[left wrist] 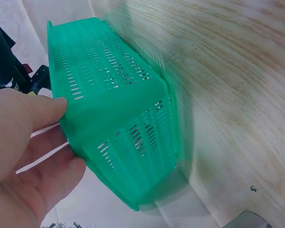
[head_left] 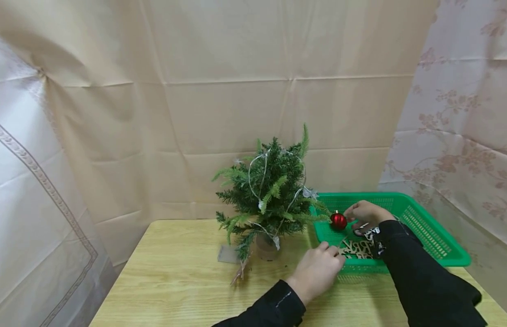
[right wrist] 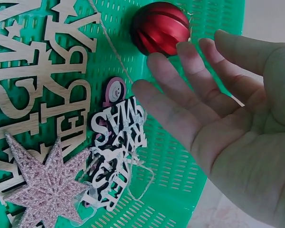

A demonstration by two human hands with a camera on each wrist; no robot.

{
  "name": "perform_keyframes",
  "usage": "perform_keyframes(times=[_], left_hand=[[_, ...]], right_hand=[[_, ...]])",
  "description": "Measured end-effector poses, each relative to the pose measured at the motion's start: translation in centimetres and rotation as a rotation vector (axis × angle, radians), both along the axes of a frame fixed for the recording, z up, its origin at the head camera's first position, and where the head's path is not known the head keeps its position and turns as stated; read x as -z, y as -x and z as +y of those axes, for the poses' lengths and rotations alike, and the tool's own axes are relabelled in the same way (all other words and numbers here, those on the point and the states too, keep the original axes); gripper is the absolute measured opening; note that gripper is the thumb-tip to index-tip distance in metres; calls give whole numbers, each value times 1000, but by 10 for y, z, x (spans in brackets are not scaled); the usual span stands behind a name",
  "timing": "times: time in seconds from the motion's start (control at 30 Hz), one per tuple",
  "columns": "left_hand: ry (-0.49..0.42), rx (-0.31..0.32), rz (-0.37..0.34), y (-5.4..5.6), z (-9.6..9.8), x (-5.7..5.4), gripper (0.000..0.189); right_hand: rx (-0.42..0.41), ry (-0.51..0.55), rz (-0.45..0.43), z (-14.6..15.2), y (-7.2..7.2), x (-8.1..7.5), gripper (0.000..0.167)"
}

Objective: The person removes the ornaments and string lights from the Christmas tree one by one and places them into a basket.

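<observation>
In the head view, my left hand (head_left: 317, 271) is at the near left corner of a green plastic basket (head_left: 435, 238). The left wrist view shows its thumb and fingers holding the basket's rim (left wrist: 72, 124). Over the inside of the basket, my right hand (head_left: 369, 213) has loosely bent fingers and an empty palm. Its fingertips are right beside a shiny red ball ornament (right wrist: 161, 28). Below them in the right wrist view lie wooden letter cutouts (right wrist: 78, 97), a pink glitter star (right wrist: 52, 190) and a smaller white-lettered hanging ornament (right wrist: 116, 128) with string.
A small artificial Christmas tree (head_left: 274, 190) stands left of the basket, wound with a silvery wire garland (head_left: 250, 175); its branches overlap the basket's left edge. A small grey flat piece (head_left: 228, 254) lies by its base on the wooden table (head_left: 176, 272). Beige cloth (head_left: 237, 109) hangs behind.
</observation>
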State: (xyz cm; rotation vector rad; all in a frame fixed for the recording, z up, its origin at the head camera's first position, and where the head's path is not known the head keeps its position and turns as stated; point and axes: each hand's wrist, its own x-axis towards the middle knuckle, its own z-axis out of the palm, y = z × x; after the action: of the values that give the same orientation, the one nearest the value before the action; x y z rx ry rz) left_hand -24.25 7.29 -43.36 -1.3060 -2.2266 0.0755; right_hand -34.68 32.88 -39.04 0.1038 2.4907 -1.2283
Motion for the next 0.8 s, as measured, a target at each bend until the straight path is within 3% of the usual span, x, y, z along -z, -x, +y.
perform_keyframes(times=[0.23,0.37,0.63,0.8], left_hand=[[3,7,-30,-3,-1,-6,16],[-30,30,3,-8,-4,-14,16],[-186,108,59,-19,-21,-43,16],[-286,165,51,-27,-33,-61,18]], right_hand=[[-8,20,11,-7,-4,0,44],[-40,20,47,-15,-6,-6,45],[-73,67,145,-32,-7,-29,50],[-97,80,253,-53,-19,-42,48]])
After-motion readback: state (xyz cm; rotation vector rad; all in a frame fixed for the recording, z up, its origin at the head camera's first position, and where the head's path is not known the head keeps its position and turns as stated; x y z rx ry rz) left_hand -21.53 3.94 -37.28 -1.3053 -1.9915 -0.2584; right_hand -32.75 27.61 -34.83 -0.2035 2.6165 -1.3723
